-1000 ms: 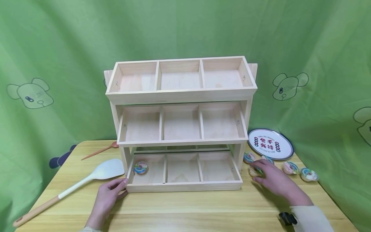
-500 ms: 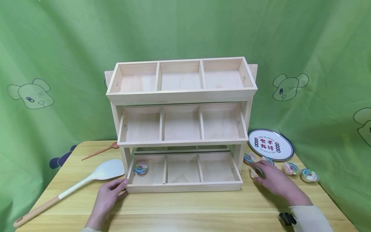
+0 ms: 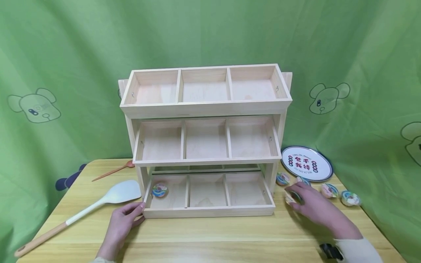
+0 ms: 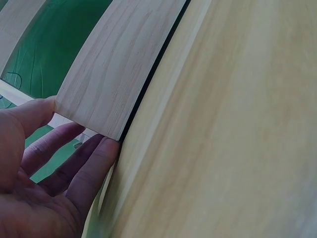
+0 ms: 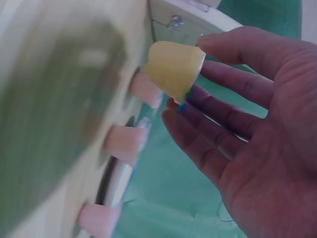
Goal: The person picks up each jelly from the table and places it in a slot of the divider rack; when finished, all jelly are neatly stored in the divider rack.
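My right hand [image 3: 312, 204] holds a small jelly cup [image 5: 173, 64] between thumb and fingers, to the right of the wooden rack. Its yellow body shows in the right wrist view, with the lid side turned toward the palm. My left hand [image 3: 123, 221] grips the front left corner of the rack's bottom tray [image 3: 210, 212], thumb at the top edge and fingertips at the lower edge. Inside that tray's left compartment lies another jelly cup [image 3: 160, 190] with a colourful lid. More jelly cups [image 3: 329, 190] sit on the table around the right hand; pink-bodied cups [image 5: 126, 144] show behind it.
The rack's middle tray [image 3: 207, 161] and top tray [image 3: 205, 109] each have three compartments. A printed oval plate [image 3: 307, 163] lies at the back right. Left of the rack are a white spatula [image 3: 121, 192] and a small red-brown spoon [image 3: 115, 170]. Green curtain [image 3: 204, 33] hangs behind.
My right hand has taken hold of the jelly cup, tilted it up from the table and drawn slightly back to the right. The left hand stays at the tray corner.
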Tool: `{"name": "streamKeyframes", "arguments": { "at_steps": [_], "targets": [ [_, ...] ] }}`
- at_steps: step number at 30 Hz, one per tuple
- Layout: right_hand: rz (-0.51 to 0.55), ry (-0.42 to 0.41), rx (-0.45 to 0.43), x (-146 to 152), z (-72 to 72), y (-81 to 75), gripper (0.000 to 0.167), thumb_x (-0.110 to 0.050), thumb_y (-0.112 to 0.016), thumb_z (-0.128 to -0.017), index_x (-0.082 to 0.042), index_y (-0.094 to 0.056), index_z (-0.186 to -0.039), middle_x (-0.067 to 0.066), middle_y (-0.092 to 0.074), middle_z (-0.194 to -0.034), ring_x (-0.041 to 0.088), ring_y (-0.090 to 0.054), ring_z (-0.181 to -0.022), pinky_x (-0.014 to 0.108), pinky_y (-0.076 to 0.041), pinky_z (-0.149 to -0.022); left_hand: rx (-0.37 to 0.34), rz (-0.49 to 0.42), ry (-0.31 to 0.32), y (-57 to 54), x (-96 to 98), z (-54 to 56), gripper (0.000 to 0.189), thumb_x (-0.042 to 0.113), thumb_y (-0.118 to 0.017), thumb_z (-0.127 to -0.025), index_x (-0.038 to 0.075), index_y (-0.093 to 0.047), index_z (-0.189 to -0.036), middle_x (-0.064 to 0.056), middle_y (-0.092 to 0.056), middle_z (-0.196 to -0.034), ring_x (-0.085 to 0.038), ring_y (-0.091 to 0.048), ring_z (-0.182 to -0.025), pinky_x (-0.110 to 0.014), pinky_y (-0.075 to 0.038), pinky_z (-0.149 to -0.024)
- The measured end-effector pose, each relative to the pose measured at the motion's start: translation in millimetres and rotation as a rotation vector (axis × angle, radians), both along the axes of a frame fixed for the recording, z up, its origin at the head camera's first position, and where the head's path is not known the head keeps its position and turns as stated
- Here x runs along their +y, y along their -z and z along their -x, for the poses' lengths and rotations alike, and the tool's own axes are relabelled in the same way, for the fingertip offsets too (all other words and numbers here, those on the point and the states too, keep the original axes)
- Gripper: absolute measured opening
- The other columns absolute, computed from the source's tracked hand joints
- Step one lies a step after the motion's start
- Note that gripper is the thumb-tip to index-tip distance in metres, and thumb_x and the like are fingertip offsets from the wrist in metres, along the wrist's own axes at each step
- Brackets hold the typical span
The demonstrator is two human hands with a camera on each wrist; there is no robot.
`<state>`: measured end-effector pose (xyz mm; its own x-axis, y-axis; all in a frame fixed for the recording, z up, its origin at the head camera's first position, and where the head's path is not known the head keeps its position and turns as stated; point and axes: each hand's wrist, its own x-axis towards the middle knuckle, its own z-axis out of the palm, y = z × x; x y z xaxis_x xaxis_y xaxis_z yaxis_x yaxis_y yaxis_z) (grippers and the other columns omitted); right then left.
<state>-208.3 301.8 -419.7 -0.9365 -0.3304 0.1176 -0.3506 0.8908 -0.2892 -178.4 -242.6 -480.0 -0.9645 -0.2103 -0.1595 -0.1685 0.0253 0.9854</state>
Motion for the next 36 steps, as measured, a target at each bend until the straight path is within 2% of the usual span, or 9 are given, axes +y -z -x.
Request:
{"name": "streamKeyframes", "arguments": {
  "at_steps": [6,12,16,20,23,28,36],
  "targets": [
    [0.047,-0.041,0.034,-9.2,-9.0,-11.4,0.051,-0.009,-0.077,-0.08,0.001,-0.06,-0.127,0.02,-0.056,-0.123,0.044,-0.056,-0.109,0.064,-0.049,-0.093,-0.003,0.006,0.003,-1.0,0.0,-0.9,0.038,0.008,-0.065,-0.096,-0.012,-0.056,-0.126,-0.024,-0.056,-0.126,-0.024,-0.064,-0.103,-0.032,-0.057,-0.088],
    [0.06,-0.058,0.057,-20.4,-16.5,-22.0,0.05,-0.009,-0.078,-0.079,-0.001,-0.061,-0.126,0.016,-0.058,-0.121,0.039,-0.057,-0.107,0.061,-0.052,-0.09,-0.009,0.001,-0.005,-1.9,0.3,-0.8,0.038,0.008,-0.065,-0.095,-0.012,-0.056,-0.126,-0.025,-0.056,-0.126,-0.023,-0.064,-0.102,-0.032,-0.057,-0.088],
    [0.05,-0.075,0.077,-27.3,-20.8,-28.1,0.049,-0.01,-0.078,-0.079,-0.002,-0.062,-0.125,0.02,-0.057,-0.124,0.042,-0.056,-0.109,0.063,-0.051,-0.09,-0.006,0.006,-0.001,-1.5,0.2,-1.0,0.037,0.007,-0.065,-0.095,-0.012,-0.057,-0.125,-0.025,-0.056,-0.126,-0.023,-0.063,-0.102,-0.032,-0.057,-0.088],
    [0.047,-0.074,0.059,-34.2,-24.0,-32.3,0.048,-0.012,-0.077,-0.081,-0.003,-0.062,-0.126,0.024,-0.054,-0.131,0.048,-0.048,-0.12,0.068,-0.042,-0.098,-0.001,0.004,0.003,-1.1,0.0,-1.0,0.036,0.007,-0.065,-0.095,-0.012,-0.057,-0.125,-0.025,-0.056,-0.127,-0.023,-0.063,-0.103,-0.032,-0.057,-0.088],
    [0.055,-0.079,0.051,-40.3,-25.1,-34.3,0.047,-0.012,-0.076,-0.082,-0.004,-0.063,-0.126,0.024,-0.053,-0.132,0.05,-0.044,-0.123,0.07,-0.037,-0.101,-0.001,-0.001,0.003,-0.7,-0.2,-0.7,0.037,0.008,-0.065,-0.095,-0.012,-0.057,-0.125,-0.024,-0.057,-0.126,-0.022,-0.063,-0.102,-0.033,-0.057,-0.088],
    [0.087,-0.104,0.065,-50.0,-23.8,-35.7,0.047,-0.01,-0.077,-0.08,-0.005,-0.064,-0.124,0.021,-0.056,-0.13,0.049,-0.044,-0.125,0.069,-0.037,-0.102,0.002,-0.002,0.007,0.5,-0.8,-0.3,0.037,0.008,-0.065,-0.095,-0.012,-0.057,-0.125,-0.024,-0.057,-0.126,-0.023,-0.064,-0.102,-0.033,-0.057,-0.088],
    [0.104,-0.167,0.084,-62.5,-19.5,-32.1,0.047,-0.009,-0.078,-0.078,-0.009,-0.065,-0.123,0.009,-0.06,-0.124,0.032,-0.058,-0.11,0.055,-0.054,-0.091,0.007,0.003,0.009,0.6,-0.9,0.2,0.037,0.009,-0.065,-0.096,-0.012,-0.057,-0.125,-0.024,-0.057,-0.126,-0.024,-0.064,-0.103,-0.033,-0.057,-0.089]
  ]
}}
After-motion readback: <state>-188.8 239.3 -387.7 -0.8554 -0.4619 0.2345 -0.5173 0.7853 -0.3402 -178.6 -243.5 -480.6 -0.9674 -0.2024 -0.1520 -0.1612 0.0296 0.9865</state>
